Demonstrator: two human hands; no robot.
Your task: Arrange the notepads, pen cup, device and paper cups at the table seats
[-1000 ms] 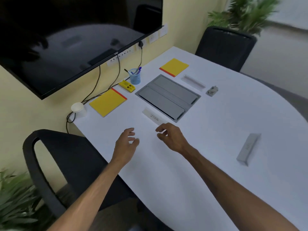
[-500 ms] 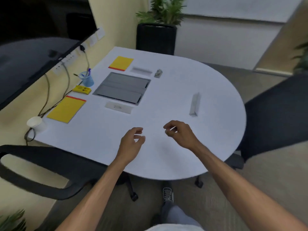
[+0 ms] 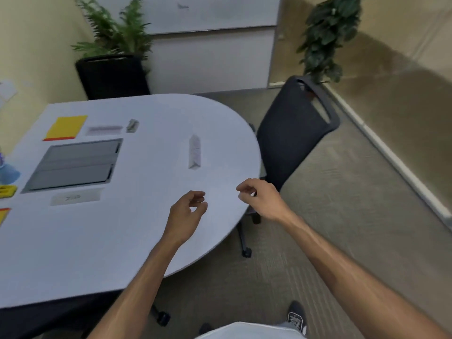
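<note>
Table: white round-ended tabletop (image 3: 110, 241), task items at its left.
Notepad: yellow red-edged paper pad (image 3: 66, 127), far left.
Cup, device: blue plastic pen cup (image 3: 8, 173) beside small yellow device (image 3: 7, 191), cropped, possibly touching.
Hands: left hand (image 3: 186, 214), right hand (image 3: 263, 200) loosely curled, empty, near the rim.
Risk: a long blind reach could topple the pen cup.

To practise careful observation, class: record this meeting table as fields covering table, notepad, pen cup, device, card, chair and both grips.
table: white rounded table, grey recessed panel set in it
notepad: yellow paper notepad with a red edge, flat, far left
pen cup: blue pen cup, cut by left frame edge
device: yellow device, mostly out of frame
card: white folded card, toward the chair side
chair: black office chair at the rounded end
left grip: loosely curled, empty, above table
right grip: loosely curled, empty, at table rim
</note>
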